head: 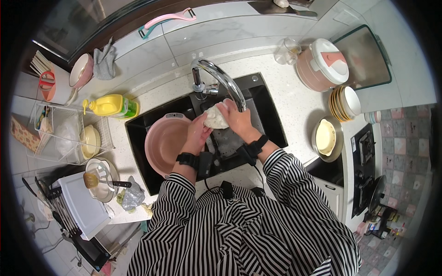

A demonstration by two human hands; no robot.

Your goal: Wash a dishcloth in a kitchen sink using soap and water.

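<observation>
Both my hands hold a white, lumpy bundle (216, 117) over the black double sink (138, 151); whether it is cloth or food I cannot tell. My left hand (198, 132) grips its left side, above the rim of a pink basin (152, 138) in the left bowl. My right hand (238, 119) is on its right side, just below the spout of the chrome faucet (222, 74). Whether water runs is not plain. The right bowl (257, 107) lies beneath, partly hidden by my hands. Each wrist wears a black strapped device.
A yellow detergent bottle (110, 105) stands left of the sink, near a wire rack (62, 134) and a pot with a spatula (91, 179). On the right are a pink rice cooker (316, 69), stacked bowls (340, 103), a steel bowl (336, 151) and a gas stove (362, 176). A knife (272, 8) lies on the ledge.
</observation>
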